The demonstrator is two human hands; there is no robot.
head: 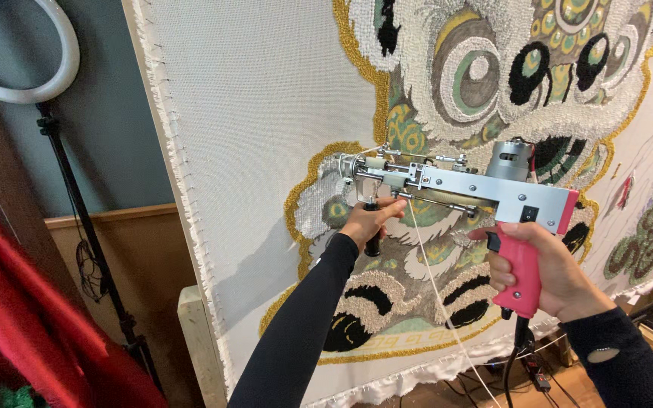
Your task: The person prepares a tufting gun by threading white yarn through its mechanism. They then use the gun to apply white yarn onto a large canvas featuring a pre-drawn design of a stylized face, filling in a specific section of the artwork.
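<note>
A tufting gun [455, 185] with a silver body and pink grip is held level against a stretched white cloth [266, 113]. My left hand [369, 221] is closed around its black front handle. My right hand [546, 272] grips the pink rear handle. The gun's needle tip [344, 168] touches the cloth at the gold-edged left border of a tufted lion-head design [493, 75] in white, green, gold and black. A white yarn strand [436, 295] hangs from the gun down towards the floor. Both arms wear black sleeves.
A ring light [39, 68] on a black stand [88, 234] stands at the left by a grey wall. Red fabric [24, 325] fills the lower left. The wooden frame post [198, 347] holds the cloth. Cables [530, 370] lie on the wooden floor below.
</note>
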